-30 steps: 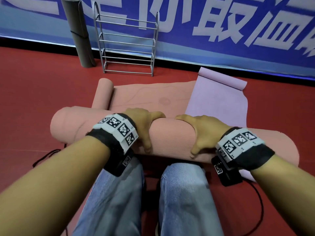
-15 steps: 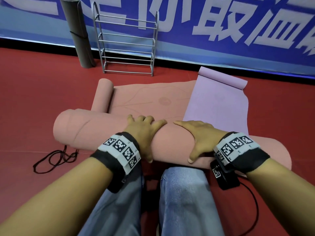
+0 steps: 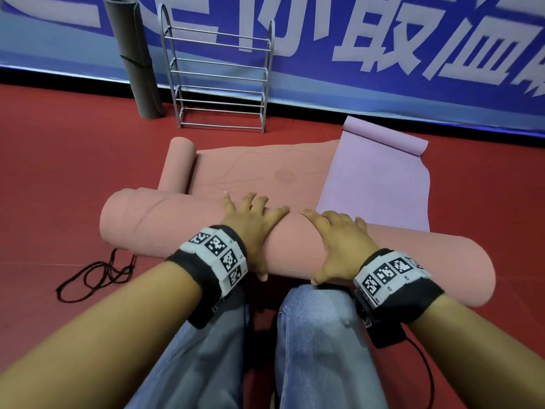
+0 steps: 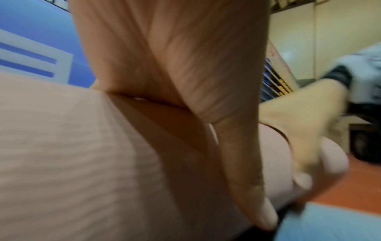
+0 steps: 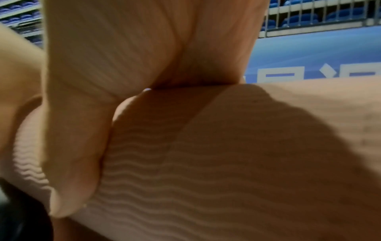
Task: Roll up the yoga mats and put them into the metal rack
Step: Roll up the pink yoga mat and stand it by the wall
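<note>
Red sports flooring (image 3: 59, 172) runs up to a blue banner (image 3: 383, 69) across 12 o'clock in the head view. Against it stands the metal rack (image 3: 218, 75) at 11 o'clock, its rails bare, with a dark rolled mat (image 3: 134, 60) leaning just beside it. At centre lies the pink yoga mat (image 3: 177, 228), its near part wound into a thick roll across the person's knees, the unrolled part stretching toward 12 o'clock and ending in a small curl (image 3: 178, 163). A lilac mat (image 3: 374, 178) lies flat at 1 o'clock, touching the pink one. The left hand (image 3: 250, 228) and right hand (image 3: 339, 240) press flat on top of the roll, fingers spread and grasping nothing; placed side by side at the middle, they likely keep the roll tight and even. A black cord (image 3: 94, 273) lies loose at 9 o'clock.

From the left wrist, the left hand's palm (image 4: 175, 65) bears on the ribbed mat (image 4: 72, 154), thumb stretched along it; the picture is blurred.

From the right wrist, the right hand's palm (image 5: 123, 48) lies flat on the ribbed roll (image 5: 226, 163), thumb down its near side, probably to push it forward.
</note>
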`<state>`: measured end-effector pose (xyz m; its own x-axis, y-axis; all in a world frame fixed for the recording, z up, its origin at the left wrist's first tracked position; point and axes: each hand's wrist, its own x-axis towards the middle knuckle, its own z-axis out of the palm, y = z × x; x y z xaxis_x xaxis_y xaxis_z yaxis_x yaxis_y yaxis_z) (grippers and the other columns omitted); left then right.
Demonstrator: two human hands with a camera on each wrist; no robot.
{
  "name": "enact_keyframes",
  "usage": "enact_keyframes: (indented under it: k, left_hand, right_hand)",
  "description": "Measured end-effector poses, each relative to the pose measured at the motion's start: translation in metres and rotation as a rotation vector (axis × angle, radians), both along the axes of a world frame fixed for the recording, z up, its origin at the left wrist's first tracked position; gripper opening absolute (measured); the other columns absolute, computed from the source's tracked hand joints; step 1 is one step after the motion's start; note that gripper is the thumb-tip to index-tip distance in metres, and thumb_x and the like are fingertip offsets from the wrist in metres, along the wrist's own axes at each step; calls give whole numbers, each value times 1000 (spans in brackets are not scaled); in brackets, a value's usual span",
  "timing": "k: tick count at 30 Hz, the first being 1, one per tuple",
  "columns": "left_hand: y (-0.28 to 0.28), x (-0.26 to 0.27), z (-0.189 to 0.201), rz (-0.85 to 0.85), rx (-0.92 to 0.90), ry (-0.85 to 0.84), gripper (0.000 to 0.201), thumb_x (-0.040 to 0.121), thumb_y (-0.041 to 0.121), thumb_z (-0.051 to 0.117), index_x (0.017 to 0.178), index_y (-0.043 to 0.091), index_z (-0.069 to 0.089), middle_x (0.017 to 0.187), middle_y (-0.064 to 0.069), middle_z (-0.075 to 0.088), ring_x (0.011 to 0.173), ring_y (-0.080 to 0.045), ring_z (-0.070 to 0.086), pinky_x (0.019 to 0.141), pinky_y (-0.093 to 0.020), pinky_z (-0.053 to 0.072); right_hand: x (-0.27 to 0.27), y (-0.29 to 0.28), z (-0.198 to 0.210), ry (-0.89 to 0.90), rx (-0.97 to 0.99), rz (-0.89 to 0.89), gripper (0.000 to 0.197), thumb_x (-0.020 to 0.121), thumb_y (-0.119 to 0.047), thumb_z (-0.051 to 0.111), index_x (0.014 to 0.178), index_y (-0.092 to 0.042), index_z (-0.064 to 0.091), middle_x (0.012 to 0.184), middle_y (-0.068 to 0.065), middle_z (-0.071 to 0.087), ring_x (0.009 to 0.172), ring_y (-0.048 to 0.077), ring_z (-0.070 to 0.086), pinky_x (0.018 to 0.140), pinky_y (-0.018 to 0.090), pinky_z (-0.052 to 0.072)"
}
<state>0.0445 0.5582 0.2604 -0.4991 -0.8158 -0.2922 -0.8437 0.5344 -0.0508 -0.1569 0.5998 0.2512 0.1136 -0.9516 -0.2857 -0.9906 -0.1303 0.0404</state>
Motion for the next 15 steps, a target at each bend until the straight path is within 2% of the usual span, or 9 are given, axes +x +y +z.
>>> enact_keyframes:
  k: [3,6,9,12,15]
  left_hand:
    - [8,1,-11,-6,-74,-3,143,46,57,88,151,36,-6,158,-16,10,146,-36,6,110,-71,8]
    - [4,3,-16,2,-97,18,143,45,56,88,150,37,-7,156,-18,16,144,-37,14,111,-66,13]
    - [3,2,-17,3,-114,24,140,46,55,87,148,37,-7,151,-15,24,139,-34,23,110,-66,16]
    - [4,2,-19,-5,-135,23,135,49,57,84,147,37,-7,148,-13,28,136,-33,28,109,-66,18]
    - [5,1,-17,-4,-130,16,132,51,58,83,148,37,-5,146,-11,31,134,-32,31,108,-66,19]
  right_hand:
    - [0,-6,3,-7,16,6,139,43,-63,84,151,-37,1,142,4,39,130,26,38,108,53,27]
    - [0,-9,1,-12,15,9,140,42,-63,84,150,-39,-2,143,5,38,131,27,37,109,56,24]
    - [1,-4,-2,-29,-9,13,144,43,-64,83,145,-49,-18,154,10,25,143,27,23,114,63,13]
    - [5,8,-2,39,-45,23,147,47,-66,83,142,-49,-28,160,13,7,148,28,8,114,66,5]
    - [10,15,-7,75,-84,24,143,52,-60,84,145,-47,-25,157,14,13,146,29,13,114,65,7]
